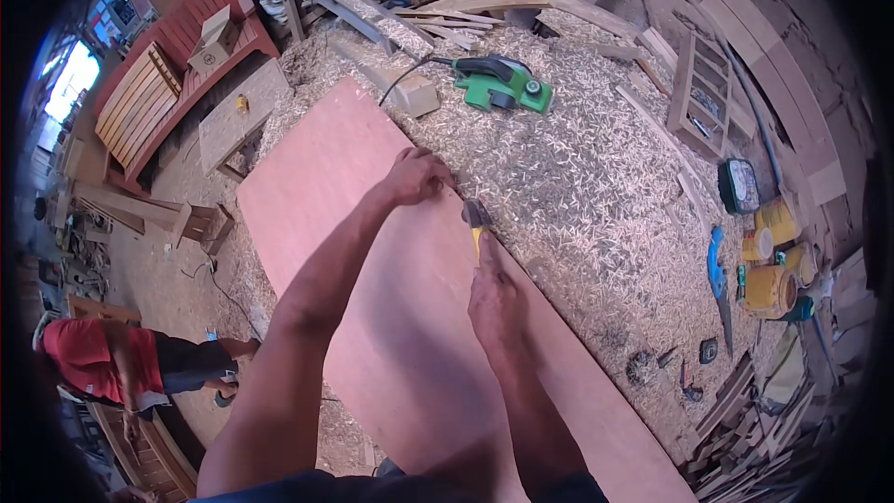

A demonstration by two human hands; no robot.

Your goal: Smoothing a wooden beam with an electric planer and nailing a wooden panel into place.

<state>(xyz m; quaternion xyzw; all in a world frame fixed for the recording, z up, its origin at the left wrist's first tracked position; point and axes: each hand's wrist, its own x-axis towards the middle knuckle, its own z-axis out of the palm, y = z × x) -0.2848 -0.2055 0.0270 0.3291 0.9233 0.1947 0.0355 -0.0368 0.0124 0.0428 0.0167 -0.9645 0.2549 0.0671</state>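
A large pinkish plywood sheet [317, 158] stretches in front of me, running from the far left to the near right. At its right edge my left hand [417, 175] is closed, fingertips pressed together against the board; whatever they pinch is too small to make out. My right hand [495, 303] is wrapped round the yellow grip of a hammer [478, 222]. The hammer's dark head lies over the sheet's right edge, a little nearer to me than my left fingers.
Wood shavings [577, 214] cover the work surface. Beyond the sheet lies a green electric planer [503, 84] beside a wood block [415, 95]. To the right are a blue-handled saw [717, 265] and yellow containers [769, 291]. A person in red [98, 359] is at left, below a slatted bench [177, 65].
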